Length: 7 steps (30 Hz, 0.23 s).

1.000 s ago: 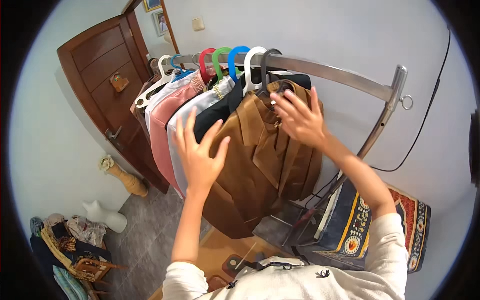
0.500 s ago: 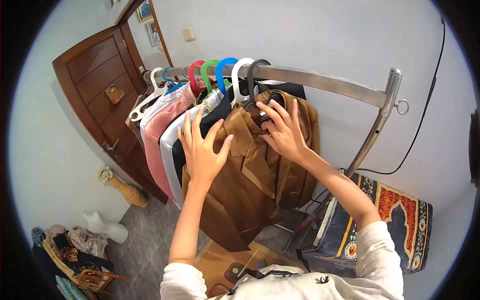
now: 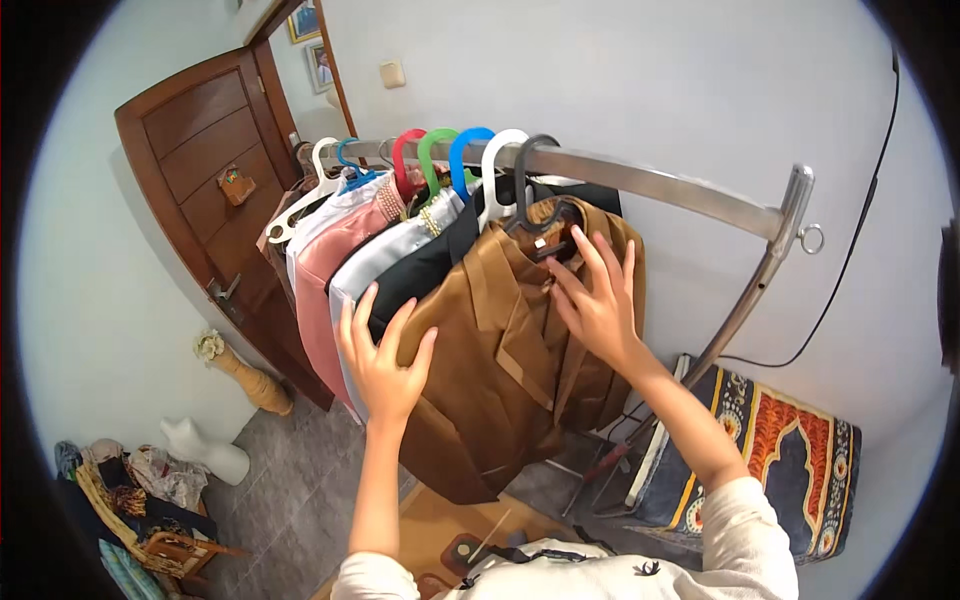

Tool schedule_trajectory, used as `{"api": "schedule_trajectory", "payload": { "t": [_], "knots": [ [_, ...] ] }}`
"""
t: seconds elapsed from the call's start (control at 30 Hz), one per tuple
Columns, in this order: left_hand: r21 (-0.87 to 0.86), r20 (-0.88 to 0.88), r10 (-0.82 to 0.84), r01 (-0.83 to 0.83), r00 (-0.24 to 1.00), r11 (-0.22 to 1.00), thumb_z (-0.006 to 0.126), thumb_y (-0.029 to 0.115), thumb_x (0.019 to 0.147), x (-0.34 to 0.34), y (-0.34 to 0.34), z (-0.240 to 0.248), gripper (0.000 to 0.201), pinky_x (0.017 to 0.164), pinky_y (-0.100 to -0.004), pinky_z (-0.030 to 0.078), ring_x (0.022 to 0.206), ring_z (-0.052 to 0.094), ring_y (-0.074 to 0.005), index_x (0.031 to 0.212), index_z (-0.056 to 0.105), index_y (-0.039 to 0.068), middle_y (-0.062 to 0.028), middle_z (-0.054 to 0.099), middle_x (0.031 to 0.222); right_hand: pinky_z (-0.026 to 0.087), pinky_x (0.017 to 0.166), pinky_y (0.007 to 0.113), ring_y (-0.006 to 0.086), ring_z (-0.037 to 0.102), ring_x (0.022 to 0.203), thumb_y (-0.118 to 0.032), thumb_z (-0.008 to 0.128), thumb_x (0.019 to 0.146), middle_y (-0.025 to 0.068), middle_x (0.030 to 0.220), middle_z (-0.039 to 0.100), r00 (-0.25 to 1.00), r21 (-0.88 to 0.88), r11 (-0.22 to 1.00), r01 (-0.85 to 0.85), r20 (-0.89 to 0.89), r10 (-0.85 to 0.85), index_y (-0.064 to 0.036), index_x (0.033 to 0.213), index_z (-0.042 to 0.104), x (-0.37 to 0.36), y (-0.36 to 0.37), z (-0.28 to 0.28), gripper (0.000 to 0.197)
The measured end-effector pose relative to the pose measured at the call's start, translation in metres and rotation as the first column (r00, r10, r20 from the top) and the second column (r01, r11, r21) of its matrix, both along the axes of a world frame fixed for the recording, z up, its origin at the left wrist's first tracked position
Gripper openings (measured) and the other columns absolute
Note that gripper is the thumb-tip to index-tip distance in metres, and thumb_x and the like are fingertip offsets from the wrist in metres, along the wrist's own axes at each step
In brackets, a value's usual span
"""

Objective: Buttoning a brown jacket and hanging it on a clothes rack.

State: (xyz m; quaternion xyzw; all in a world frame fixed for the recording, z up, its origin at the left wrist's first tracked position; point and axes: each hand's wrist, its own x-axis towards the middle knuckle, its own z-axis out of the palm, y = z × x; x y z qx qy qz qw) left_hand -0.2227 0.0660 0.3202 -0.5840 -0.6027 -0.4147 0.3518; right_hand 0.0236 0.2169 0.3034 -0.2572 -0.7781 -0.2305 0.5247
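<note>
A shiny brown jacket (image 3: 490, 370) hangs at the near end of a metal clothes rail (image 3: 660, 182), on a dark grey hanger (image 3: 522, 180). My left hand (image 3: 383, 365) is at the jacket's left shoulder and sleeve, fingers spread. Over the right side of the collar and lapel is my right hand (image 3: 600, 300), its fingers apart and slightly bent. Neither hand grips the cloth, and whether the fingertips touch it is hard to tell. Behind the jacket hang a black garment (image 3: 400, 290), a silvery white one (image 3: 355, 270) and a pink one (image 3: 320, 255).
A patterned rug (image 3: 765, 450) covers a low stand at the right. On the left are a brown wooden door (image 3: 200, 150), a tall vase (image 3: 250, 375), a white mannequin torso (image 3: 205, 450) and a pile of cloths (image 3: 135, 490). A black cable (image 3: 860, 230) runs down the wall.
My left hand has moved down and outward along the jacket's shoulder. My right hand has come away from the collar, lower and to the right, its fingers opening. The view has shifted slightly.
</note>
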Motion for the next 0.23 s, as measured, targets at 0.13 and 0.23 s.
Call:
{"api": "schedule_trajectory", "payload": {
  "t": [0.13, 0.23],
  "knots": [
    [-0.045, 0.145, 0.026, -0.020, 0.989, 0.999, 0.084, 0.030, 0.071, -0.017, -0.034, -0.022, 0.047, 0.112, -0.0534, 0.031, 0.139, 0.032, -0.0408, 0.113, 0.072, 0.014, -0.0116, 0.045, 0.146, 0.021, 0.113, 0.066, 0.0285, 0.038, 0.139, -0.021, 0.072, 0.082, 0.0062, 0.150, 0.044, 0.996, 0.072, 0.993, -0.091, 0.019, 0.089, -0.0188, 0.121, 0.068, -0.008, -0.018, 0.000, 0.039],
    [-0.072, 0.143, 0.049, -0.039, 0.989, 0.997, 0.085, 0.032, 0.070, -0.020, -0.048, -0.025, 0.050, 0.113, -0.0546, 0.029, 0.140, 0.029, -0.0412, 0.115, 0.071, 0.014, -0.0123, 0.043, 0.148, 0.018, 0.116, 0.063, 0.0307, 0.034, 0.141, -0.027, 0.075, 0.079, 0.0087, 0.151, 0.041, 0.997, 0.097, 0.994, -0.054, 0.067, 0.047, -0.0261, 0.125, 0.068, -0.020, -0.028, 0.012, 0.047]
  ]
}}
